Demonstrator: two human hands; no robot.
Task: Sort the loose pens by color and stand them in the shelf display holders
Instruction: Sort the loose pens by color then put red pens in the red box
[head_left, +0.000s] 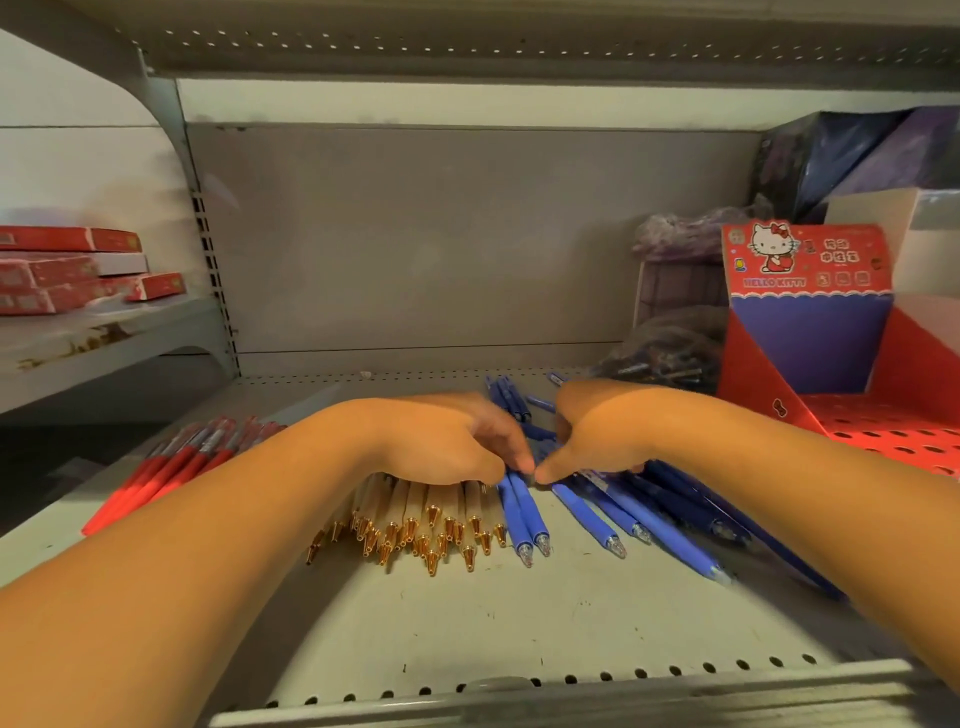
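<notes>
Three groups of pens lie on the grey shelf (467, 623). Red pens (161, 473) are at the left, cream pens with gold tips (431, 525) in the middle, blue pens (623, 514) at the right. My left hand (452, 441) rests palm down on the cream pens, its fingertips touching two blue pens (524, 514) beside them. My right hand (602, 431) lies on the blue pile, thumb and fingers pinching blue pens under it. What each hand grips is partly hidden. A red Hello Kitty display holder (810, 312) stands at the right.
A red perforated tray (893, 431) sits in front of the holder. Bags of dark pens (670, 348) lie behind the blue pile. Red boxes (67, 270) are stacked on the neighbouring left shelf. The shelf's front lip (519, 691) has a row of holes.
</notes>
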